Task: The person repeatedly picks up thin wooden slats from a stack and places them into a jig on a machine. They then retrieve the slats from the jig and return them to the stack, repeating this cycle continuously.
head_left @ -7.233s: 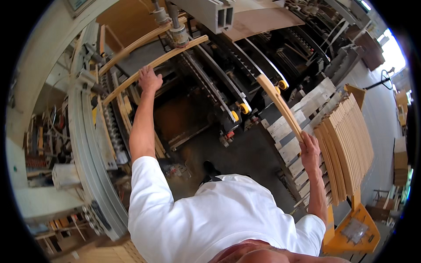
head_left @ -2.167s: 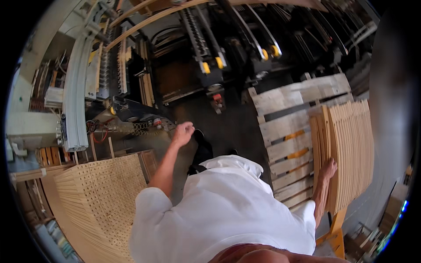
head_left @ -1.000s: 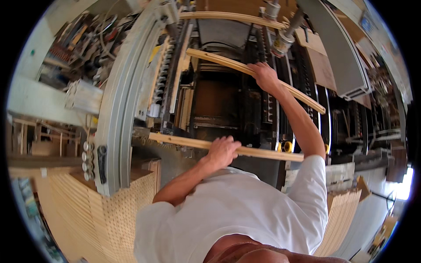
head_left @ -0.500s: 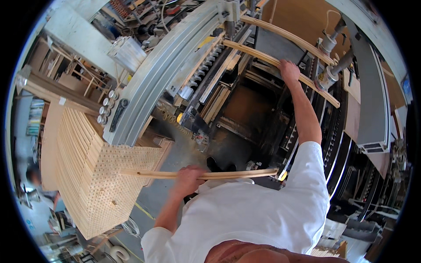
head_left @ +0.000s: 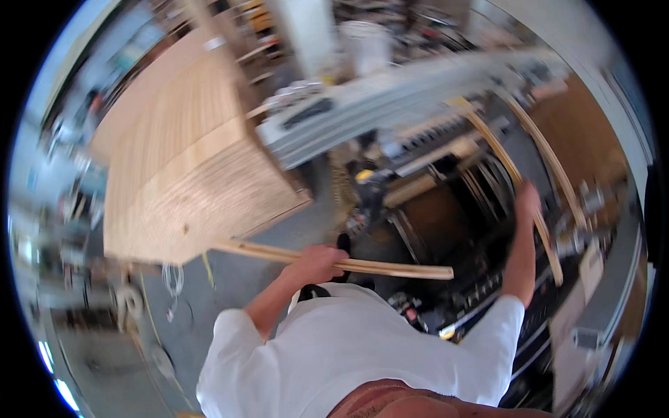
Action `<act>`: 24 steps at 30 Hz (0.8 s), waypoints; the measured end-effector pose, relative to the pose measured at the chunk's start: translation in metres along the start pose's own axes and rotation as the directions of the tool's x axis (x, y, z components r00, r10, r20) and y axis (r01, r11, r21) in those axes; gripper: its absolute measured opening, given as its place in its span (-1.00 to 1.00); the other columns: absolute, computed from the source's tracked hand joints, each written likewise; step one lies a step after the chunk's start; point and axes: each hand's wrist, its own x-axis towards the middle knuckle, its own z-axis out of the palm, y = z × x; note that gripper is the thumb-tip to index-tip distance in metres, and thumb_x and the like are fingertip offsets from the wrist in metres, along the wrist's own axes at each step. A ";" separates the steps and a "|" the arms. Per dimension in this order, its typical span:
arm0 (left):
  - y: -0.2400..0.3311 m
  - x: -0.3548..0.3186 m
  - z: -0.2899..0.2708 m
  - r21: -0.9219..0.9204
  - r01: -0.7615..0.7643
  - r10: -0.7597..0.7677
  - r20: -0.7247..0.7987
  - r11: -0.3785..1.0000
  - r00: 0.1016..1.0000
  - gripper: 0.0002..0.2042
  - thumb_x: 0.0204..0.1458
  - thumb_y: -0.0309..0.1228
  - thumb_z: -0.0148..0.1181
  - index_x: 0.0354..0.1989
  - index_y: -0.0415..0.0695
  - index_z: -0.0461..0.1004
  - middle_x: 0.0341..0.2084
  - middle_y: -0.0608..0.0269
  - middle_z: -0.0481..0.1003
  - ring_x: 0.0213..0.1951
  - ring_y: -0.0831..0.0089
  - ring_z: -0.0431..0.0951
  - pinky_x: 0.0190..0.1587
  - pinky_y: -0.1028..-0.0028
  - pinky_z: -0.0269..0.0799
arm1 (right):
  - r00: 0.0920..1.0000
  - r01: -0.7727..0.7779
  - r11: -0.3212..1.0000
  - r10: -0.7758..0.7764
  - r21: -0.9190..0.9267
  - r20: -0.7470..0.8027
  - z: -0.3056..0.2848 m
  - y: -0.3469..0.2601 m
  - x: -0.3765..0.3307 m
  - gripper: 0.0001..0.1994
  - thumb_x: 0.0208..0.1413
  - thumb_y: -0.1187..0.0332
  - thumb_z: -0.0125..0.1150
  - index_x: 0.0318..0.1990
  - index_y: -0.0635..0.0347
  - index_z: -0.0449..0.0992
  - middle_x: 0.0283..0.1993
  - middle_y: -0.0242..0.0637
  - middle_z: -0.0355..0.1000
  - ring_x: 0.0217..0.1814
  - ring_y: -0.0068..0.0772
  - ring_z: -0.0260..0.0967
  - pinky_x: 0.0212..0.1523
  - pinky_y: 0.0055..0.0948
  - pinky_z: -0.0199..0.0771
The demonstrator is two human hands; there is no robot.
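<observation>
My left hand [head_left: 318, 265] is closed around the middle of a long pale wooden strip [head_left: 401, 269], held across the front of my body. A line runs along the strip; I cannot tell whether it is a groove or a second piece. At the right, my right hand [head_left: 528, 200] is closed on another wooden strip [head_left: 498, 148] that lies across the machine. Blur softens the fingers there. Beyond it, a third wooden strip [head_left: 547, 150] lies roughly parallel.
A large stack of wooden strips [head_left: 202, 188] stands at the left, its cut ends toward me. The machine's grey metal beam [head_left: 397, 101] crosses the back. Cables [head_left: 172, 277] lie on the grey floor [head_left: 230, 289]. A brown panel [head_left: 585, 132] stands at the far right.
The view has swung left, so the machine sits further right and the stack nearer the middle. Both hands keep their grips on the same strips.
</observation>
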 end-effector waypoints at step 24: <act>-0.072 -0.305 -0.110 -0.624 0.160 -0.567 -0.534 0.765 0.628 -0.59 -0.09 -0.37 0.42 -0.03 -0.20 0.54 -0.30 0.25 0.57 -0.25 0.43 0.53 -0.14 0.44 0.42 | 0.964 -0.036 0.972 0.095 0.231 -0.250 -0.040 -0.041 -0.014 -0.43 0.17 -0.09 0.12 0.12 0.21 0.49 0.10 -0.02 0.46 0.10 0.03 0.43 0.07 -0.03 0.41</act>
